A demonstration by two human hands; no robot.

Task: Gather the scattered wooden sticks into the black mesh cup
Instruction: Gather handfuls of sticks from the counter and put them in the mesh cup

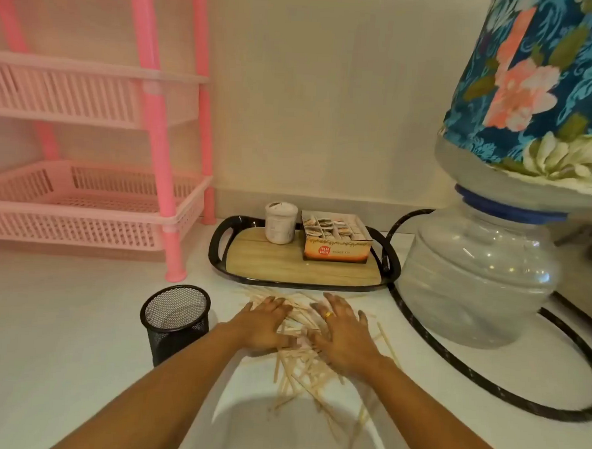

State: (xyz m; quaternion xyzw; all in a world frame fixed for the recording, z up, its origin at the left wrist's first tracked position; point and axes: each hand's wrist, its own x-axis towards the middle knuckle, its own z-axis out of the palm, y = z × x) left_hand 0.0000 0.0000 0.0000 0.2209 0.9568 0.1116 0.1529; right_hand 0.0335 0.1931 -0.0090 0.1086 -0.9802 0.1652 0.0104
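Nearest the camera, two bare forearms reach forward over a white counter (60, 315). Between them lies a loose heap of sticks (300, 368): thin, flat, pale wood, crossing one another at many angles, some fanning toward the viewer, a few strays lying off to the right near the right wrist.

The left hand (263, 327) rests palm down on the left part of the heap, fingers spread and flat; it grips nothing. The right hand (345, 336) lies palm down on the right part, fingers splayed wide, a gold ring (328, 314) on one finger; it too holds nothing, only presses on the wood. More sticks poke out beyond the fingertips of both hands.

Just left of the left forearm stands the cup (176, 321), black wire mesh, round, upright, its mouth open; no sticks show inside it.

Beyond the heap sits a black-rimmed tray (218, 244) with a wood-look floor, bearing a white jar (281, 223) and an open carton (336, 242) of sachets. To the right stands a clear water bottle (480, 278) under a floral cover (542, 86), with a black hose (485, 378) looped round its base. At far left stands a pink rack (94, 193) against the wall.
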